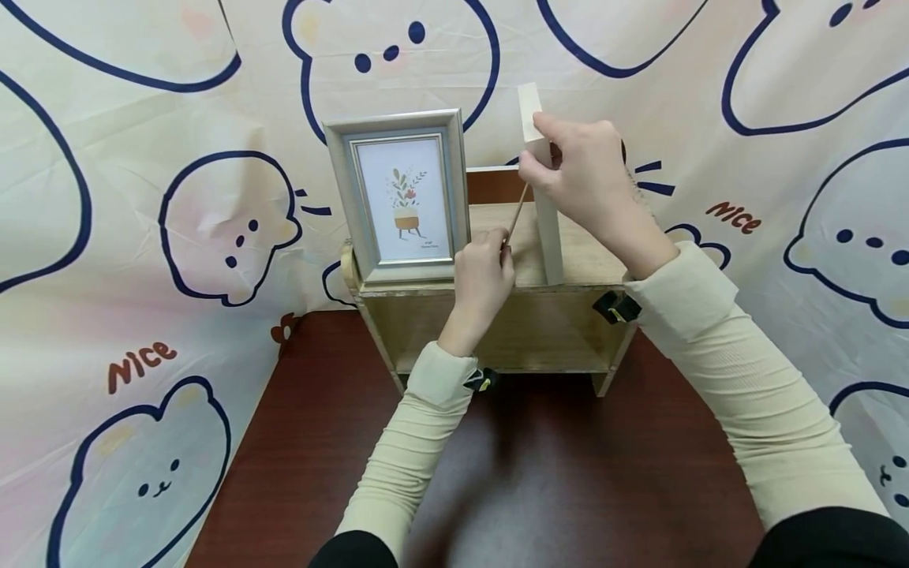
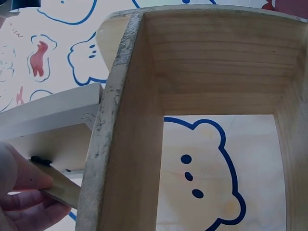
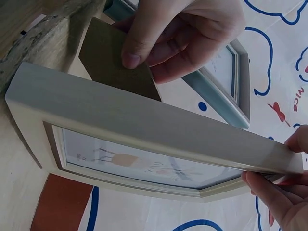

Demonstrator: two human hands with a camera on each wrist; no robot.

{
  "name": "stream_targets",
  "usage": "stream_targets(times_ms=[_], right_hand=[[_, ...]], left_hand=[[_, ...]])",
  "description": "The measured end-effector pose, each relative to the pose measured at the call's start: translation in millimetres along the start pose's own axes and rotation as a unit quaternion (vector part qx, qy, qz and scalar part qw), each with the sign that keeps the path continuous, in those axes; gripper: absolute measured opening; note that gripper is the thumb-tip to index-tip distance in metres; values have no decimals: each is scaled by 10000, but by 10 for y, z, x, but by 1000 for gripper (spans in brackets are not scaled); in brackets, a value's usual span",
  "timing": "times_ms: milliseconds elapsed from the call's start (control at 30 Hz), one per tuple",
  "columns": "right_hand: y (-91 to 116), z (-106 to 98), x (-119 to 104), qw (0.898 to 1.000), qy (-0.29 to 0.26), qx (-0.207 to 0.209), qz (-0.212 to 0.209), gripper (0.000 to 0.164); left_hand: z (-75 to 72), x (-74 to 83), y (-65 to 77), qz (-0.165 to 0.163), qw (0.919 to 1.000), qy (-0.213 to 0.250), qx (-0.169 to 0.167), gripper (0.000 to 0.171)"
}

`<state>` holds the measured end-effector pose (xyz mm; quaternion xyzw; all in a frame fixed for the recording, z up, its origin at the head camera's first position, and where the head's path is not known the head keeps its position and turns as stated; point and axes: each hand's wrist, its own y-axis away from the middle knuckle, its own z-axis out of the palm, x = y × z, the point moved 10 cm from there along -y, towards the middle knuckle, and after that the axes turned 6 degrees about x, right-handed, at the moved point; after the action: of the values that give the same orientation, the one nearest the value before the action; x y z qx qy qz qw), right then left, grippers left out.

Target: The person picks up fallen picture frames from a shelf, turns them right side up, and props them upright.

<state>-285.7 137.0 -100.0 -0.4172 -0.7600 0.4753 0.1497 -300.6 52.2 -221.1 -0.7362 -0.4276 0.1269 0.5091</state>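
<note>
A picture frame (image 1: 550,244) with a pale, light-coloured border stands edge-on on the wooden shelf unit (image 1: 511,300). High on this frame, my right hand (image 1: 585,170) grips its edge between thumb and fingers. My left hand (image 1: 484,268) pinches the flat brown easel stand (image 3: 108,60) behind the same frame, and that stand is angled away from the frame's back. In the right wrist view the held frame's print (image 3: 125,161) shows a potted plant under glass. Left of my hands, a second picture frame (image 1: 405,197) with a similar plant print faces forward on the shelf top.
The shelf unit stands on a dark reddish-brown table (image 1: 540,489), with an open compartment below its top board. Behind hangs a cloth (image 1: 234,118) printed with blue-outlined bears. Small black devices (image 1: 616,307) are strapped at both wrists.
</note>
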Motion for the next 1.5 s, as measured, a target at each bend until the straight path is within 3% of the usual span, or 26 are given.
stream_targets(times_ms=[133, 400, 600, 767, 1100, 1300, 1500], right_hand=[[7, 23, -14, 9995, -179, 205, -127, 19], [16, 29, 40, 9978, -531, 404, 33, 32], [17, 41, 144, 9943, -902, 361, 435, 34], [17, 65, 140, 9947, -894, 291, 426, 35], [12, 112, 118, 9960, -773, 143, 429, 36], [8, 120, 105, 9960, -783, 161, 400, 36], [15, 142, 88, 9946, -947, 245, 347, 35]], left_hand=[[-3, 1, 27, 28, 10000, -38, 51, 9], [-4, 17, 54, 125, 9999, -53, 22, 10], [13, -4, 61, 186, 9997, -166, -40, 11], [-4, -2, 78, 257, 9983, -529, 2, 10], [-71, 30, 89, 512, 9866, -1455, 529, 12], [-140, 86, 115, 814, 9779, -1657, 981, 9], [-191, 73, 147, 859, 9738, -1667, 1285, 11]])
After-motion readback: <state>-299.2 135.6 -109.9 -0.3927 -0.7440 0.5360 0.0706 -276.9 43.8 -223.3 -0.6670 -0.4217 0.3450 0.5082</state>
